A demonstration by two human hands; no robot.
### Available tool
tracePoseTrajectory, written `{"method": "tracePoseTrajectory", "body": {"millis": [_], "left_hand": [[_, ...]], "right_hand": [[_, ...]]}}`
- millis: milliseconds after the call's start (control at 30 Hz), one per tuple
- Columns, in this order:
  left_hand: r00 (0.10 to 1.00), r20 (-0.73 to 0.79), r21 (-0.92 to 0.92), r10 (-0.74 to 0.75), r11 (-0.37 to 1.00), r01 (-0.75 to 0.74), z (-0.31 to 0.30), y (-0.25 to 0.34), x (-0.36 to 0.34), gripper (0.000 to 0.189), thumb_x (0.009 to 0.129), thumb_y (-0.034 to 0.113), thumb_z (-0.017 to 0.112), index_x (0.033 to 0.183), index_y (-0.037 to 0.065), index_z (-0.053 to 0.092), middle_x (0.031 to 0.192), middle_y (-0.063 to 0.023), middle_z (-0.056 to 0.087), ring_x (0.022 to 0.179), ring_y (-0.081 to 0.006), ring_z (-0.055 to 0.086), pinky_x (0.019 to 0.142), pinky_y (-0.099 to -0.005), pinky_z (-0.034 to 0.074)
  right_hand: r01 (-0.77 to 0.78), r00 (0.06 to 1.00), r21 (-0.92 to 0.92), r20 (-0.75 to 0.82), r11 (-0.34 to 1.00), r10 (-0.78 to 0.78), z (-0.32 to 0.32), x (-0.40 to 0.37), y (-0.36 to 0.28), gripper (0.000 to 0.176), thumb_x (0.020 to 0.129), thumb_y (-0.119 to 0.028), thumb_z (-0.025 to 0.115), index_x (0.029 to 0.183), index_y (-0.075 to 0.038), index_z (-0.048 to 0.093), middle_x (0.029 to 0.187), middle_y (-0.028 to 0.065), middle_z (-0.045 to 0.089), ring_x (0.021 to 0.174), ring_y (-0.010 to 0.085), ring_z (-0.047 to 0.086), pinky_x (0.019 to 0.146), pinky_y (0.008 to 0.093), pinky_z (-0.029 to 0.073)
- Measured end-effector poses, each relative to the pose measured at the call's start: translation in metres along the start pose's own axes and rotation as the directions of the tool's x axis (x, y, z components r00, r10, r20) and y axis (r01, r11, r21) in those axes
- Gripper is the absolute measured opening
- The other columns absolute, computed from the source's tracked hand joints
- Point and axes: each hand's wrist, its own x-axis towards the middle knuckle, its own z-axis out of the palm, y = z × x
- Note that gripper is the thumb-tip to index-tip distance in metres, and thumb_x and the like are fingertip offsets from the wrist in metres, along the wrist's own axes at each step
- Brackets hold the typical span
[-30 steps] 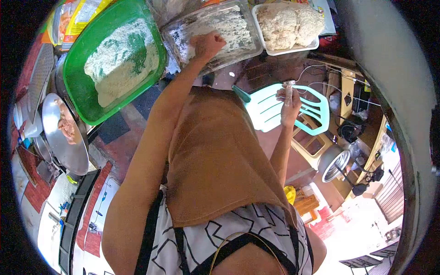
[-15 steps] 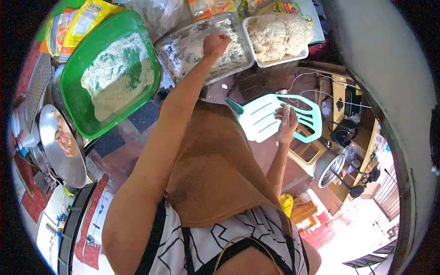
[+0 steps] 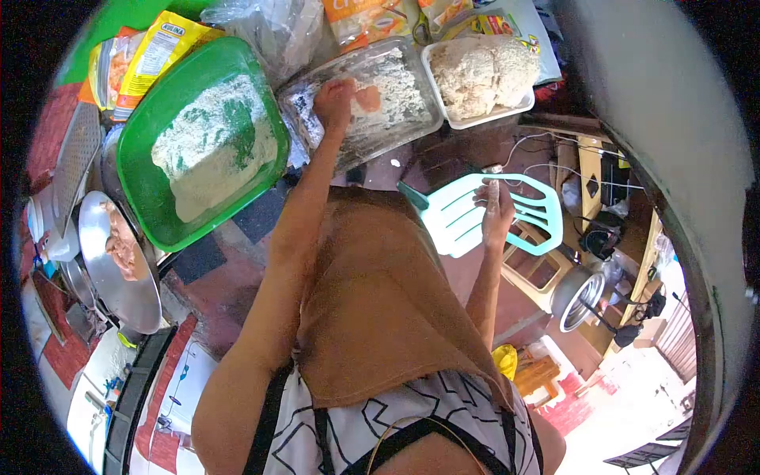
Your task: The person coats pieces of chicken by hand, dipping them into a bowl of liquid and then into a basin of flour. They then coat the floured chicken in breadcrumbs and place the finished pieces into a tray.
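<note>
Head view, looking down past a brown apron [image 3: 372, 293]. The left hand [image 3: 334, 99] sits inside the clear tray [image 3: 299, 119], fingers bunched and turned down into the crumb bed. Whether they enclose any crumbs cannot be told. Just beside it, toward the tray's middle, lies a pink-orange piece [image 3: 367, 97], flat on the crumbs and apart from the fingers.

Half a second ago this hand was a closed fist further along the tray and no piece showed. The hand has since shifted toward the tray's left end, and the piece now lies uncovered. Its upper face still looks bare of crumb, so the coating appears unfinished on that side.

The right hand [image 3: 497, 207] is held away from the trays, above a teal chair [image 3: 455, 226]. Its fingers are drawn together, pointing up and dusted white, and whether they pinch anything cannot be told. A second ago it was raised higher.

Further out:
- Right of the clear tray is a white tray [image 3: 475, 120] heaped with coated pieces [image 3: 483, 63].
- Left of it is a green tub [image 3: 150, 119] of crumb mix.
- A metal plate [image 3: 138, 305] carries raw meat [image 3: 123, 245].
- Printed packets [image 3: 158, 47] lie along the far edge.
</note>
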Motion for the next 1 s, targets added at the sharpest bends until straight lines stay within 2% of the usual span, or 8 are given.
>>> {"method": "tracePoseTrajectory", "body": {"millis": [67,200,400,533,600,833,900,1000], "left_hand": [[0.996,0.035,-0.301,-0.085,0.949,0.092,-0.01,-0.003,-0.001,0.022,0.078,0.017,0.069,0.087,-0.002,0.062,0.077,-0.0073,0.065,0.07,-0.0135,0.063,0.068,-0.0249,0.051],[0.992,0.073,-0.405,-0.1,0.906,0.121,-0.031,-0.011,0.0,0.026,0.081,0.016,0.065,0.098,-0.003,0.059,0.088,-0.0084,0.065,0.079,-0.0137,0.063,0.073,-0.0251,0.051],[0.985,0.113,-0.101,0.131,0.988,-0.119,-0.066,0.046,-0.023,0.021,0.082,0.015,0.064,0.094,-0.002,0.058,0.083,-0.0059,0.064,0.082,-0.0135,0.06,0.075,-0.025,0.047],[0.961,0.163,-0.046,0.225,0.974,-0.22,-0.08,0.02,-0.021,0.019,0.083,0.017,0.065,0.091,0.0,0.057,0.081,-0.0046,0.063,0.077,-0.0135,0.059,0.076,-0.0253,0.046],[0.979,0.132,-0.229,0.152,0.966,-0.119,-0.082,0.026,-0.026,0.017,0.084,0.015,0.065,0.09,0.002,0.056,0.08,-0.0046,0.062,0.075,-0.0138,0.058,0.075,-0.0261,0.046],[0.982,0.071,-0.171,0.177,0.972,-0.162,-0.077,0.02,-0.027,0.019,0.084,0.011,0.066,0.094,0.001,0.053,0.085,-0.0071,0.062,0.074,-0.0142,0.06,0.068,-0.0278,0.051],[0.975,0.056,-0.331,0.217,0.925,-0.187,-0.073,0.019,-0.022,0.02,0.084,0.011,0.064,0.098,0.001,0.053,0.087,-0.0086,0.061,0.071,-0.0145,0.061,0.064,-0.0276,0.052],[0.973,-0.039,-0.347,0.226,0.91,-0.225,-0.065,0.023,-0.018,0.021,0.083,0.012,0.065,0.099,0.001,0.056,0.084,-0.0072,0.063,0.067,-0.0137,0.061,0.061,-0.0283,0.052]], "right_hand": [[0.009,1.0,0.012,0.005,1.0,-0.009,0.003,0.003,-0.002,0.039,0.096,-0.035,0.047,0.098,0.002,0.06,0.076,0.0056,0.06,0.067,0.011,0.056,0.059,0.0236,0.046],[0.028,0.999,0.027,0.014,0.999,-0.029,0.004,0.006,-0.002,0.038,0.097,-0.034,0.047,0.098,0.002,0.06,0.075,0.0052,0.06,0.067,0.0107,0.056,0.059,0.0236,0.046],[0.032,0.999,0.053,0.002,0.998,-0.032,0.005,0.001,-0.005,0.038,0.096,-0.033,0.048,0.096,0.002,0.061,0.075,0.0051,0.059,0.067,0.0107,0.056,0.059,0.0237,0.046],[0.044,0.999,0.041,0.003,0.998,-0.045,0.004,-0.001,0.0,0.036,0.097,-0.031,0.047,0.096,0.002,0.061,0.075,0.0056,0.059,0.068,0.0106,0.056,0.059,0.0238,0.046],[0.017,1.0,0.038,-0.005,0.999,-0.017,0.006,-0.001,0.004,0.035,0.097,-0.03,0.047,0.096,0.002,0.061,0.075,0.0056,0.06,0.067,0.0111,0.056,0.059,0.0244,0.046],[0.0,1.0,0.064,-0.01,0.998,0.001,0.014,-0.005,0.005,0.034,0.096,-0.03,0.048,0.097,0.002,0.061,0.075,0.0054,0.061,0.067,0.0116,0.057,0.058,0.0243,0.046],[-0.008,1.0,0.078,-0.023,0.997,0.01,0.012,-0.007,0.004,0.034,0.096,-0.03,0.049,0.097,0.002,0.061,0.075,0.0056,0.061,0.067,0.0115,0.056,0.058,0.0242,0.046],[0.003,0.999,0.088,-0.049,0.996,0.002,0.005,-0.01,0.009,0.034,0.096,-0.03,0.049,0.096,0.002,0.061,0.075,0.0058,0.061,0.067,0.0111,0.056,0.057,0.0242,0.046]]}}
